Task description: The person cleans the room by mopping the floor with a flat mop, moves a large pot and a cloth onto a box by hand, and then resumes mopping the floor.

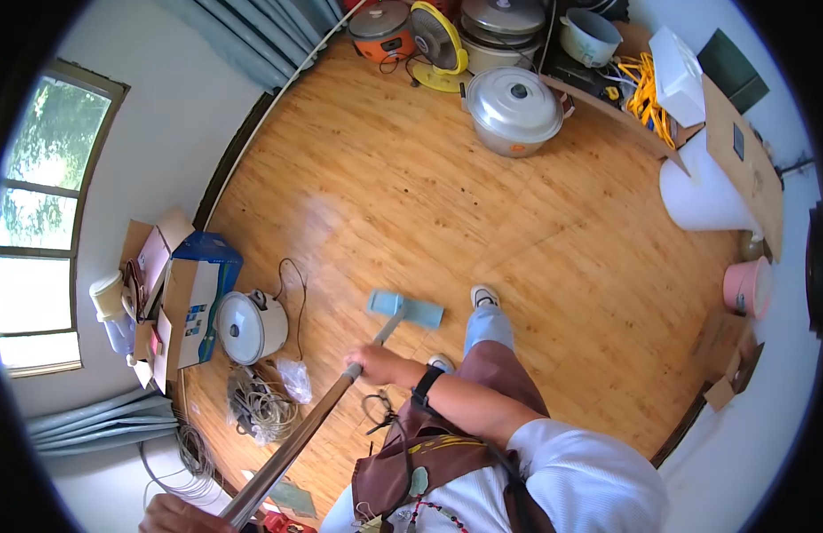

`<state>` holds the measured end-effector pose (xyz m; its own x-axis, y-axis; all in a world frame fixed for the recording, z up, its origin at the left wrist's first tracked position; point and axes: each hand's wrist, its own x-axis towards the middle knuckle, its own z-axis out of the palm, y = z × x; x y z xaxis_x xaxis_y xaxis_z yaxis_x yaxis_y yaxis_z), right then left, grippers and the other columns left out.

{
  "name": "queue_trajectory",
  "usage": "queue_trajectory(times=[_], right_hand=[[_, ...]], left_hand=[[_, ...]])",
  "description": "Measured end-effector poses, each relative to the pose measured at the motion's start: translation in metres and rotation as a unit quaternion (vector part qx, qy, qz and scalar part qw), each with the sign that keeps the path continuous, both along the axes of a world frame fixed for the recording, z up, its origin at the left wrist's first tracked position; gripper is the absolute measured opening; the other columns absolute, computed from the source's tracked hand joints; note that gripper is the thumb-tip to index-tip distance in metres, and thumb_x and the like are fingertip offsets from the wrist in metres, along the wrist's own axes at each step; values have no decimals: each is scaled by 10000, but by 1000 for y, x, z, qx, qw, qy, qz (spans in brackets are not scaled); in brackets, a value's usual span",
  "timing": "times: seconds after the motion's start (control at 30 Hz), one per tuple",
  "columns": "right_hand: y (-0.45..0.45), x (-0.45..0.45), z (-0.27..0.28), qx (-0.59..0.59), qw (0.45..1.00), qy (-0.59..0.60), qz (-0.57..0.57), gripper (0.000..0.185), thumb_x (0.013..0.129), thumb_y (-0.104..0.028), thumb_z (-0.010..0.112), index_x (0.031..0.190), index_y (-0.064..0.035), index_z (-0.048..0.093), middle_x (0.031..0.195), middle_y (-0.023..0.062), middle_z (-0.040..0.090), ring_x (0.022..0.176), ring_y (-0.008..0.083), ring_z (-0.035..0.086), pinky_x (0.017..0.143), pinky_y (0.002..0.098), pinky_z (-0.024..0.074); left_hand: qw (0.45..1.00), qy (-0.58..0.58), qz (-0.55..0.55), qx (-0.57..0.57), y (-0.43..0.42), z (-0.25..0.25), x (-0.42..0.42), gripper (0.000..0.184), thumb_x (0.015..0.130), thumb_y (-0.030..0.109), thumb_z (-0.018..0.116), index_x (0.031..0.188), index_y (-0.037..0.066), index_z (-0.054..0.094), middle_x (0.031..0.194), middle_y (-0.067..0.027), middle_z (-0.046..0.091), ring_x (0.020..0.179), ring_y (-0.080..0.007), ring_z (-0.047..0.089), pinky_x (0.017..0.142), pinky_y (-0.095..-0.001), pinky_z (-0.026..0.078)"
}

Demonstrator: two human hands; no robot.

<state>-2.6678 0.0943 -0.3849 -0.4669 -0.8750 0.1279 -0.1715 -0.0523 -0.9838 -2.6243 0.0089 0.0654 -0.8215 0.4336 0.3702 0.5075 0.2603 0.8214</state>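
A long-handled mop (pixel 292 444) slants across the lower left, its flat light-blue head (pixel 405 308) on the wooden floor just left of my forward foot. My right hand (pixel 371 364), with a black band on the wrist, wraps round the lower part of the pole. At the bottom left edge my left hand (pixel 185 515) grips the upper end of the pole, partly cut off by the frame.
Left of the mop stand a white lidded pot (pixel 252 327), coiled cables (pixel 269 410) and an open cardboard box (pixel 188 302). A large silver pot (pixel 515 108), a yellow fan (pixel 436 40) and an orange cooker (pixel 380 31) line the far side. A pink bucket (pixel 746 287) stands right.
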Motion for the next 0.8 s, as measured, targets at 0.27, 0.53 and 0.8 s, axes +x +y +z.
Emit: queue_trajectory(times=[0.27, 0.53, 0.8], right_hand=[[147, -236, 5, 99, 954, 61, -278, 22, 664, -69, 570, 642, -64, 570, 691, 126, 575, 744, 305, 553, 661, 394, 434], [213, -362, -69, 174, 938, 96, -283, 67, 627, 16, 562, 643, -49, 558, 687, 125, 578, 738, 318, 538, 668, 386, 412], [119, -319, -83, 116, 949, 145, -255, 73, 647, -17, 580, 627, -77, 542, 665, 112, 539, 731, 316, 522, 677, 402, 404]], left_hand=[[989, 55, 41, 128, 46, -83, -135, 134, 743, 116, 682, 665, 64, 587, 624, -72, 630, 636, -234, 670, 650, -401, 551], [982, -61, 32, 175, 71, -151, -261, 221, 728, 123, 701, 586, 49, 550, 544, -85, 577, 545, -268, 621, 714, -431, 510], [977, -72, 131, 150, 1, -154, -184, 205, 700, 104, 693, 583, 21, 547, 562, -96, 584, 590, -296, 644, 777, -449, 503]])
